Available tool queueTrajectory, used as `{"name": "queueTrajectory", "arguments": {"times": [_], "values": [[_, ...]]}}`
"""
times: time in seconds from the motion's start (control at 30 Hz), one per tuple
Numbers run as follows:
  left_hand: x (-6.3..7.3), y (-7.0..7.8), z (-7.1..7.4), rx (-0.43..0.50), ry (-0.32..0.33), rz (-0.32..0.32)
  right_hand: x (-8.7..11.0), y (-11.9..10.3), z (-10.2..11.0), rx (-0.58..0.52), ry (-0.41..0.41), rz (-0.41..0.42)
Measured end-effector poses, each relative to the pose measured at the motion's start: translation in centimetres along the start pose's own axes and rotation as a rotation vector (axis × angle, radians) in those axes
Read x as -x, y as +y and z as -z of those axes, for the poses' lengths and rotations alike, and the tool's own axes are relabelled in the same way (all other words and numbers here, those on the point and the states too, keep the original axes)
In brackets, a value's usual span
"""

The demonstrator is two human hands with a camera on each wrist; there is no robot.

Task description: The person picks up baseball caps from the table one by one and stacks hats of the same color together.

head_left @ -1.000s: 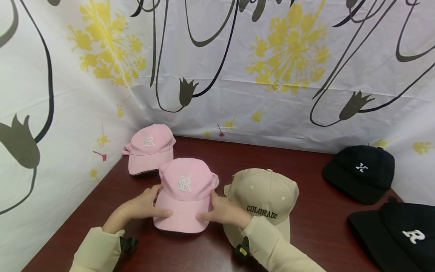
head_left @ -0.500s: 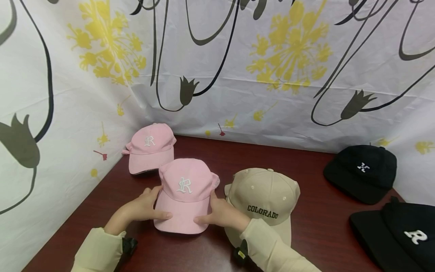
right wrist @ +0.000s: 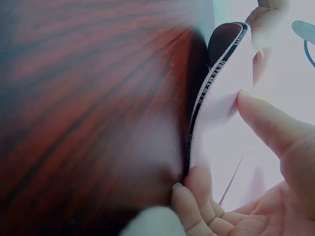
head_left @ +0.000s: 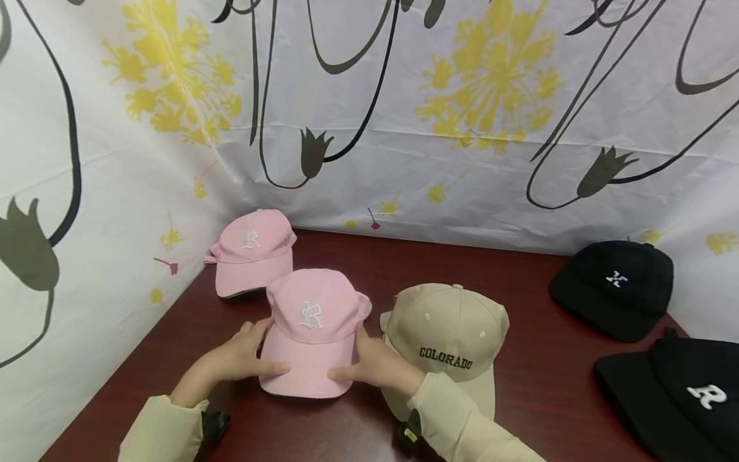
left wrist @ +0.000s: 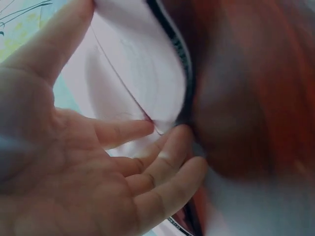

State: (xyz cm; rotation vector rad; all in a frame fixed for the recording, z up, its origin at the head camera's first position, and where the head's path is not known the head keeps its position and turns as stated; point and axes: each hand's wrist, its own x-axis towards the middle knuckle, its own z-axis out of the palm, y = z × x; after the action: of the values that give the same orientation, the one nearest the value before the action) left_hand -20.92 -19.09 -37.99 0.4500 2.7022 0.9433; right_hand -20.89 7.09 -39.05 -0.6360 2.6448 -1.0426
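Observation:
Both hands hold a pink baseball cap [head_left: 312,369] with a white embroidered R, its brim facing the person. The left hand [head_left: 239,358] grips the brim's left side, thumb on top and the other fingers along the edge. On the opposite side, the right hand [head_left: 385,364] pinches the brim between thumb and fingers. In the right wrist view, a dark lettered trim runs along the brim's edge [right wrist: 197,110], close over the dark red table. Left wrist view: the left fingertips [left wrist: 183,140] lie right at that edge.
A second pink cap [head_left: 254,247] sits behind, at the table's far left corner. A beige COLORADO cap [head_left: 444,321] stands beside the right forearm, partly covered by it. Two black caps [head_left: 618,289] lie at the right. Printed cloth [head_left: 369,141] walls the dark red table [head_left: 537,372].

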Motion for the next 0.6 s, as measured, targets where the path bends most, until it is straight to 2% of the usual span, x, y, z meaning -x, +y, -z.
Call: {"name": "queueTrajectory", "arguments": {"times": [0.23,0.43,0.6], "values": [[0.0,0.1,0.7,0.059,-0.002,-0.027,0.0,-0.1,0.3,-0.038,-0.030,-0.009],[-0.1,0.2,1.2,0.079,0.043,-0.021,0.0,-0.1,1.3,-0.092,-0.018,0.026],[-0.2,-0.1,1.6,0.082,0.067,-0.012,0.1,-0.1,2.3,-0.107,-0.006,0.020]]}}
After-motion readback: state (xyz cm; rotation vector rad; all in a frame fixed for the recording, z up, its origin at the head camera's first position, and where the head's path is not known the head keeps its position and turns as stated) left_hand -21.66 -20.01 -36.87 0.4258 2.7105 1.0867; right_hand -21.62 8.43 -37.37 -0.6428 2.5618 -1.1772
